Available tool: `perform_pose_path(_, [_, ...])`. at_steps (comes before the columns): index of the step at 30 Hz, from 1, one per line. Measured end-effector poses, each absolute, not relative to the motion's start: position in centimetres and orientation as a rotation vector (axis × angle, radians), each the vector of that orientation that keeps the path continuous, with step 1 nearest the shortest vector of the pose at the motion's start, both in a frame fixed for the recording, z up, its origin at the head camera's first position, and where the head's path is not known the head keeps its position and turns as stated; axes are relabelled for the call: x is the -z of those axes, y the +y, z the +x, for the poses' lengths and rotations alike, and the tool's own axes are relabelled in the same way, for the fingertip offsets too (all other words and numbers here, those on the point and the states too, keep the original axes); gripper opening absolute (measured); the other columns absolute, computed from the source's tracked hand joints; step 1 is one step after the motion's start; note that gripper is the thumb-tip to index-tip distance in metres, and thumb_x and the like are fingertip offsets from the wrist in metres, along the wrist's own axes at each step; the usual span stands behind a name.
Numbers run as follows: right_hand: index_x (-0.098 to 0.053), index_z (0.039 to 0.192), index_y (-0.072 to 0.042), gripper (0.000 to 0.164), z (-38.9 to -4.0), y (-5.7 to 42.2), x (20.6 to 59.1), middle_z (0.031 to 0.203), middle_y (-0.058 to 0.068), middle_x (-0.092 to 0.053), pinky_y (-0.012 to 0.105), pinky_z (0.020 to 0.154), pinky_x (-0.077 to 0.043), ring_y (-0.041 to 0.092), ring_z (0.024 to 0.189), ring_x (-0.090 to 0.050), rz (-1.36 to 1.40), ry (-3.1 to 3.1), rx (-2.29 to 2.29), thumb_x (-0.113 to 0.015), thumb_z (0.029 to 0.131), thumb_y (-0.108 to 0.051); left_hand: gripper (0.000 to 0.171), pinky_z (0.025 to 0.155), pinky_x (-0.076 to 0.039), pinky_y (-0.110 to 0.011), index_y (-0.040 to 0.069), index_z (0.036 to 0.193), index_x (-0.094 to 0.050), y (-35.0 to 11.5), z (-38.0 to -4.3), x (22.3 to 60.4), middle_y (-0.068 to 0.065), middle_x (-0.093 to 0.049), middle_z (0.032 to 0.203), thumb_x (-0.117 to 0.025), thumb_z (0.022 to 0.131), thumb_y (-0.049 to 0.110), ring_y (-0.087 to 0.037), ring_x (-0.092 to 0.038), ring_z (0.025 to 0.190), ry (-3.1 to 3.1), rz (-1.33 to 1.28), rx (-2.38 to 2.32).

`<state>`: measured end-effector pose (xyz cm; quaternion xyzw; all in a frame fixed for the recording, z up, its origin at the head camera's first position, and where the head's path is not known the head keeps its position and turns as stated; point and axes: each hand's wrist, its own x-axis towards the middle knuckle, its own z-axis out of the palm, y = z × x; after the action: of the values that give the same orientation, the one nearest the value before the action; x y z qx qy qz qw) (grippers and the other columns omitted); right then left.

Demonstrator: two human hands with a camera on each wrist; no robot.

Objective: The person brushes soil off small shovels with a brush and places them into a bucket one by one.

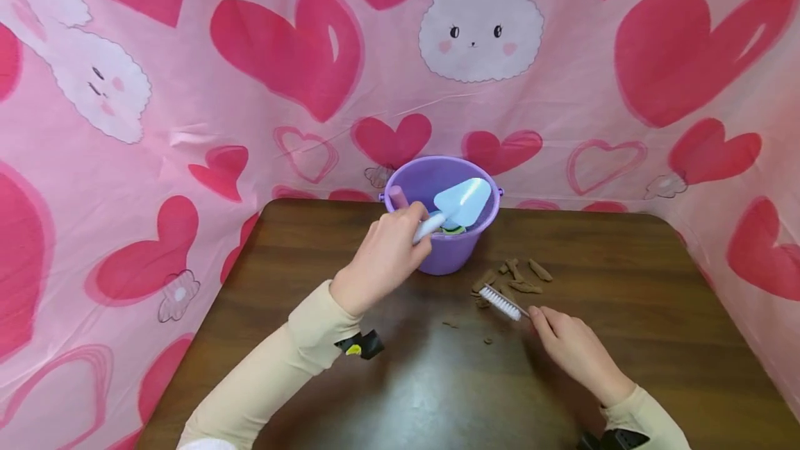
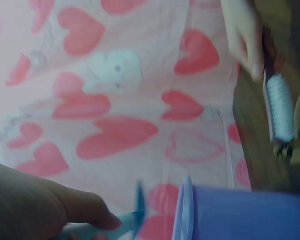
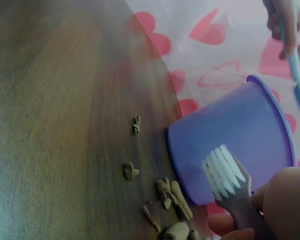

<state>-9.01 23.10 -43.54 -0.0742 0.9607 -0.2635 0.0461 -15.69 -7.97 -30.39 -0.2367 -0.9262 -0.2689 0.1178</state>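
My left hand (image 1: 384, 255) grips the white handle of a light blue toy trowel (image 1: 465, 201). Its blade is over the mouth of a purple bucket (image 1: 448, 253) near the table's back edge. Lower and to the right, my right hand (image 1: 578, 353) holds a small brush (image 3: 223, 172) by its dark handle, white bristles showing. Beneath and behind the brush lie several brown, clay-like pieces (image 1: 525, 287) in front of the bucket. From the left wrist view, the trowel's handle (image 2: 92, 231) is blurred and the bucket's rim (image 2: 186, 212) is close by.
Inside the bucket stands a pink handle (image 1: 397, 196), and something green (image 1: 453, 230) shows below the trowel. Small crumbs (image 1: 488, 341) lie nearer me on the dark wooden table (image 1: 300, 242). A pink heart-and-rabbit cloth (image 1: 387, 54) hangs around the back and sides.
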Motion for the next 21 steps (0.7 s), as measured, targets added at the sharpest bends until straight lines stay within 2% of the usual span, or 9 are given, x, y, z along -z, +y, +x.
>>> perform_pose_path(3, [-0.047,0.074,-0.016,0.040,-8.8,23.2,43.6,0.064,-0.003,-0.038,0.038,0.065,-0.039,0.017,0.064,-0.046,-0.214,2.939,0.812,-0.049,0.111,-0.030,0.012,0.067,-0.055,-0.038,0.002,0.099,-0.071,-7.3,-17.6,30.3,-0.012,-0.059,0.086,-0.075,0.090,0.008,-0.024,-0.057,0.079,-2.758,-0.642,0.770])
perform_pose_path(5, [-0.047,0.074,-0.016,0.039,-8.7,23.1,43.7,0.064,-0.003,-0.038,0.038,0.065,-0.040,0.017,0.064,-0.046,-0.213,2.942,0.816,-0.050,0.111,-0.029,0.010,0.068,-0.054,-0.040,0.003,0.097,-0.074,-7.0,-18.5,30.6,-0.012,-0.060,0.087,-0.074,0.089,0.010,-0.025,-0.058,0.083,-2.801,-0.603,0.732])
perform_pose_path(14, [-0.049,0.073,-0.019,0.038,-8.1,22.8,44.3,0.064,-0.004,-0.041,0.034,0.064,-0.039,0.014,0.062,-0.046,-0.201,2.930,0.840,-0.052,0.110,-0.029,0.003,0.061,-0.054,-0.047,0.011,0.092,-0.073,-5.2,-20.4,32.8,-0.009,-0.071,0.085,-0.072,0.090,0.013,-0.032,-0.070,0.079,-2.846,-0.540,0.440])
perform_pose_path(21, [-0.055,0.077,-0.017,0.037,-8.1,23.3,44.3,0.064,-0.004,-0.042,0.034,0.063,-0.039,0.014,0.062,-0.046,-0.163,2.914,0.842,-0.053,0.109,-0.033,0.013,0.063,-0.055,-0.049,0.010,0.099,-0.075,-4.6,-20.8,33.5,-0.010,-0.071,0.089,-0.074,0.094,0.022,-0.032,-0.070,0.082,-2.864,-0.527,0.458])
